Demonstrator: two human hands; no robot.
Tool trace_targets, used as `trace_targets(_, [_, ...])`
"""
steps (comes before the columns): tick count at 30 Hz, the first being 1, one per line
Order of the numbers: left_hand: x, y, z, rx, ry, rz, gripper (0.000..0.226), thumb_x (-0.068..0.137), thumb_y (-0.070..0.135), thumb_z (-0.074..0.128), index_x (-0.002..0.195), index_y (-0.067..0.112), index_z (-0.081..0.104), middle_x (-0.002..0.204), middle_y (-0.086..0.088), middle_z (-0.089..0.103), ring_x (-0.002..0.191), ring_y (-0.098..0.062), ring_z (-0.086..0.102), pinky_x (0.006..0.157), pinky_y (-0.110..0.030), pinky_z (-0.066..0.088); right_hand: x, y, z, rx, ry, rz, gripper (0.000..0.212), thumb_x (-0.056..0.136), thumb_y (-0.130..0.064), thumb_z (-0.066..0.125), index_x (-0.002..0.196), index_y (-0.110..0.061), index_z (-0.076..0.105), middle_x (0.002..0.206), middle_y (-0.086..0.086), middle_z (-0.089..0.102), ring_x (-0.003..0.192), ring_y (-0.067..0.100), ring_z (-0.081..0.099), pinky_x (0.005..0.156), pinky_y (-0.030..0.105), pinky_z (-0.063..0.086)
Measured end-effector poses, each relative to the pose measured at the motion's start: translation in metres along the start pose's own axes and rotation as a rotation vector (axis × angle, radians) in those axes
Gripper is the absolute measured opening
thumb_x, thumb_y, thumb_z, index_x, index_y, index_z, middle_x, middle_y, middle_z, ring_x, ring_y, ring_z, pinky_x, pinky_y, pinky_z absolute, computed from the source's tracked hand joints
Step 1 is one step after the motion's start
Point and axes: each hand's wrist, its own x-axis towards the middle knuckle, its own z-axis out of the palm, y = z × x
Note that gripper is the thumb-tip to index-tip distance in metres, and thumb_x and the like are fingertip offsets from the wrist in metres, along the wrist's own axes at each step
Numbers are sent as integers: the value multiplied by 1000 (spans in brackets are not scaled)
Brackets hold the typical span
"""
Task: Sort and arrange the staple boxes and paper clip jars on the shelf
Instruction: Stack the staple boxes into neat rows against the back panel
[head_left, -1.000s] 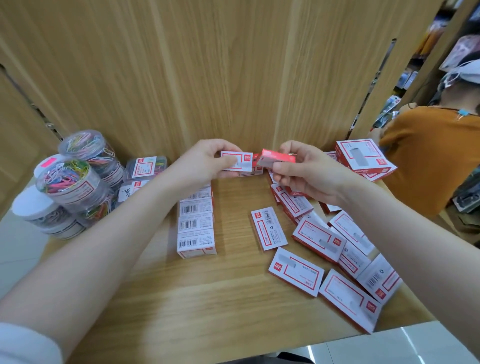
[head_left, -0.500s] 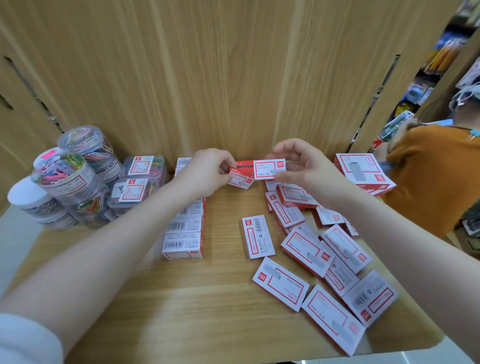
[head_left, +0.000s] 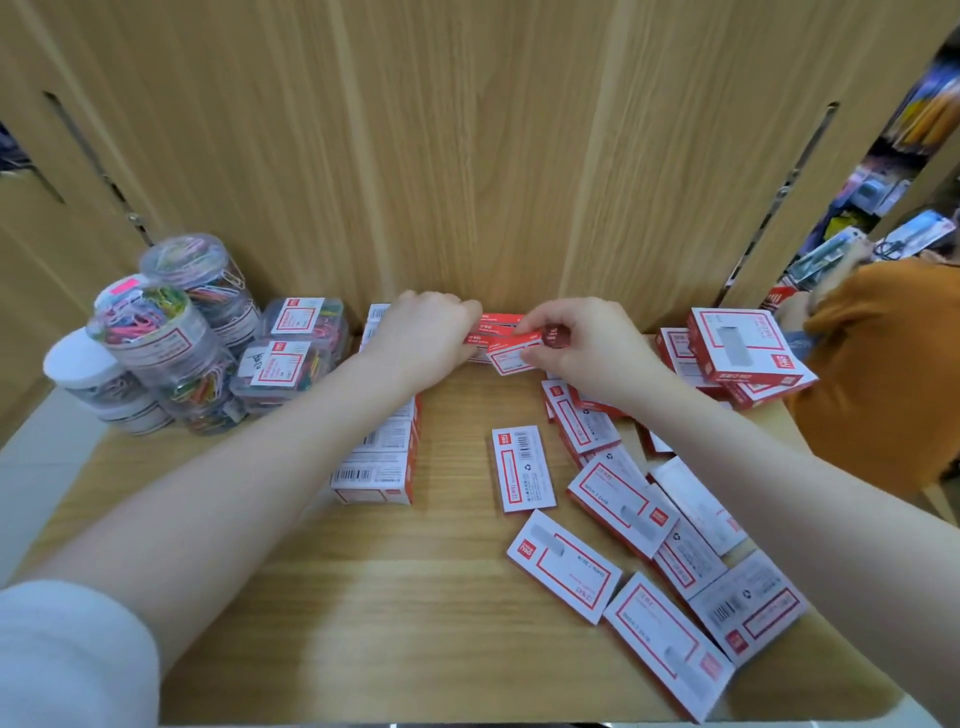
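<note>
- Pale oak-grain wood forms the shelf (head_left: 363, 623) and the back panel (head_left: 467, 156) that rises behind it.
- A person in an orange top (head_left: 883, 374) stands past the shelf's right edge, beside racks of hanging goods.
- The left hand (head_left: 426, 338) reaches to the foot of the back panel, its fingers curled over the left end of a small stack of red staple boxes (head_left: 491, 325); a white sleeve (head_left: 67, 654) covers the upper arm.
- The right hand (head_left: 587, 343) sits just beside it, thumb and fingertips pinching a white-faced staple box (head_left: 514, 358) that lies against the front of that stack.
- Clear paper clip jars (head_left: 171, 338) full of coloured clips stand stacked at the back left; beside them, toward the middle, sit two flat clear clip cases (head_left: 291, 353) with red-framed labels.
- Two large staple cartons (head_left: 737, 353) are piled at the back right corner.
- A tidy row of staple boxes (head_left: 374, 473) runs from the back panel toward the front under the left forearm, barcodes up.
- Loose staple boxes (head_left: 623, 504) lie scattered and overlapping across the right half of the shelf.
- One single box (head_left: 522, 467) lies apart between the row and the scatter, barcode side up.
</note>
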Motion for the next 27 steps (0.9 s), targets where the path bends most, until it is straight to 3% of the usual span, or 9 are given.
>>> trace_targets(4, [1,-7,-1,33,-7,18,24,88,31,54,105,15,57,107,-4,64,107,-27,53,93,-38,31,5,-11,20,-157,-19,-95,22,79,-13,66,101,-10,66,82,3,54,80,20,52,71,24,33])
trace_targets(9, [-2,-17,-2,-44,-32,57,16,88,24,56,102,21,61,100,0,68,105,-22,55,100,-35,20,5,-4,31,-524,48,-45,23,84,-23,56,104,-13,60,104,8,60,98,31,54,79,37,33])
trace_targets(12, [-3,-15,-1,-64,-41,55,19,90,20,51,107,17,60,105,-3,66,105,-25,55,97,-35,29,5,-5,36,-697,76,-24,26,68,-27,75,84,-10,64,90,8,63,84,30,55,68,33,33])
trace_targets(14, [-4,-12,-4,-292,22,-41,24,91,12,45,113,12,56,114,-8,62,108,-26,54,93,-34,38,5,-9,37,-755,79,52,37,50,-27,85,72,-12,60,76,5,61,69,28,56,59,29,35])
trace_targets(17, [-10,1,-15,-1061,19,-387,37,95,15,45,131,11,44,134,-5,49,123,-19,45,104,-29,33,4,-9,31,-391,96,60,43,73,-22,74,108,-7,55,109,11,55,99,31,53,78,35,39])
trace_targets(20, [-17,15,-18,-1706,-146,-676,47,96,28,46,139,13,36,148,-5,35,136,-18,31,112,-33,21,-6,-25,17,472,-26,358,51,89,-13,54,137,-12,36,132,0,45,122,16,43,104,27,32])
trace_targets(22, [-19,23,-17,-1809,-210,-757,55,97,35,41,143,9,27,152,-4,26,141,-16,21,116,-34,14,-8,-33,22,792,-38,547,53,85,-5,49,136,-17,38,128,-2,52,119,15,45,107,31,31])
trace_targets(25, [-17,31,-15,-1849,-223,-789,57,98,39,35,143,7,24,149,-2,31,136,-10,28,115,-31,10,-8,-41,38,821,-2,609,48,78,5,41,122,-12,46,121,12,58,106,20,50,97,33,37])
trace_targets(27, [-15,35,-15,-1861,-226,-773,55,98,40,32,141,6,29,144,0,39,118,-3,42,111,-26,15,-4,-44,45,804,36,631,57,82,3,41,135,-15,34,128,3,50,115,18,44,94,27,34])
